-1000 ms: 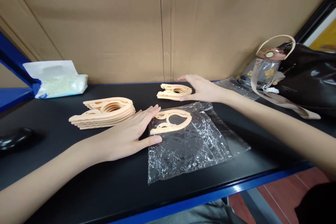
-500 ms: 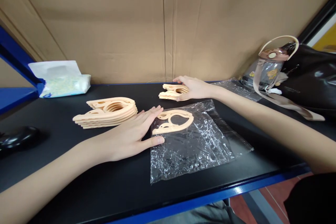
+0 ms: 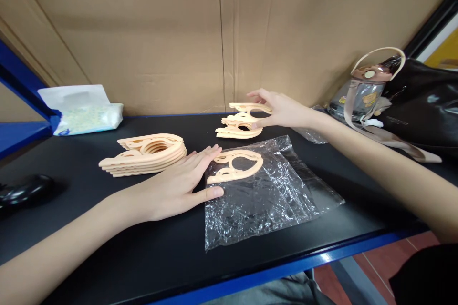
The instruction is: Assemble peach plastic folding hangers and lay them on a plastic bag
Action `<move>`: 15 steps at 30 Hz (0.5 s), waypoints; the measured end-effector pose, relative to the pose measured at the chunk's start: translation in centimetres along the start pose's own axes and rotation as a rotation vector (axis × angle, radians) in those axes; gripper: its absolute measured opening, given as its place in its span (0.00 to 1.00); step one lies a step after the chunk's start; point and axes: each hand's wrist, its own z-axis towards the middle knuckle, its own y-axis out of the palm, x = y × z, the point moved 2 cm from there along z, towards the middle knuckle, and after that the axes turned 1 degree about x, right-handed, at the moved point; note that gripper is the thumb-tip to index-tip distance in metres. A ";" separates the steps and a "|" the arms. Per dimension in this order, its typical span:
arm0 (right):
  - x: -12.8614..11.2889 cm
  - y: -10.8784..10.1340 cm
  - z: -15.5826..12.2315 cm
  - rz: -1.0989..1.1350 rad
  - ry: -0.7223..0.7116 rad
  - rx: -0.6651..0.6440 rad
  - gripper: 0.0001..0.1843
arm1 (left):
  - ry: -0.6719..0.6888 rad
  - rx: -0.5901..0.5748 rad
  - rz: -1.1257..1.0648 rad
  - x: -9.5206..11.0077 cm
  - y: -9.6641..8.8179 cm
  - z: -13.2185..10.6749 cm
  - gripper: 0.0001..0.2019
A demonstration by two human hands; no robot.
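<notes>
My left hand [image 3: 179, 183] lies flat, fingers stretched and thumb apart, across the left edge of a clear plastic bag [image 3: 265, 209]. One cream folding hanger [image 3: 246, 174] is in or on that bag beside my fingertips; which of the two I cannot tell. Farther back, my right hand [image 3: 275, 109] pinches another cream folding hanger [image 3: 239, 105] at its curved end. It is raised just above a small pile of the same hangers [image 3: 232, 132]. To the left of my left hand sits a taller stack of folding hangers [image 3: 143, 157], partly covered by my fingers.
A tissue pack [image 3: 89, 114] stands at the back left, and a black mouse [image 3: 26, 188] at the left edge. On the right are a strapped water bottle [image 3: 368, 90], a black bag [image 3: 429, 105] and more clear plastic [image 3: 311, 131]. Cardboard [image 3: 161, 47] walls the back.
My right hand has risen off the back pile, lifting one folding hanger from it. My left hand, the bag and the left stack have stayed in place.
</notes>
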 end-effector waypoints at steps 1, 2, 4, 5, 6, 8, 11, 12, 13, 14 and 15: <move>-0.1 -0.8 -0.9 -0.062 -0.021 0.011 0.44 | 0.000 0.003 -0.002 0.0 0.0 0.0 0.43; -0.2 -1.7 -2.0 -0.135 -0.033 0.023 0.45 | -0.001 0.004 -0.005 0.0 0.0 0.0 0.43; -0.2 -3.2 -4.6 -0.294 -0.028 0.018 0.44 | -0.005 -0.001 -0.014 -0.1 0.1 -0.1 0.43; -0.2 -3.9 -5.9 -0.376 -0.026 0.018 0.43 | -0.008 -0.009 -0.021 -0.1 0.2 -0.1 0.43; -0.2 -4.4 -7.3 -0.460 -0.024 0.007 0.41 | -0.010 -0.020 -0.029 -0.1 0.2 -0.1 0.43; -0.1 -5.1 -9.8 -0.637 -0.008 -0.015 0.38 | -0.015 -0.025 -0.044 -0.1 0.4 -0.2 0.43; -0.5 -5.0 -12.6 -0.757 -0.043 -0.031 0.40 | 0.003 0.000 -0.051 -0.1 0.6 -0.2 0.42; -0.8 -4.7 -13.2 -0.721 -0.055 -0.050 0.40 | 0.014 0.011 -0.047 -0.1 0.6 -0.2 0.41; -1.1 -4.4 -13.7 -0.659 -0.057 -0.081 0.40 | 0.028 0.015 -0.043 -0.1 0.7 -0.2 0.41; -1.4 -4.1 -14.0 -0.582 -0.044 -0.121 0.40 | 0.039 0.021 -0.038 0.0 0.8 -0.2 0.41; -1.7 -3.7 -14.2 -0.498 -0.018 -0.167 0.39 | 0.046 0.040 -0.034 0.0 0.9 -0.2 0.40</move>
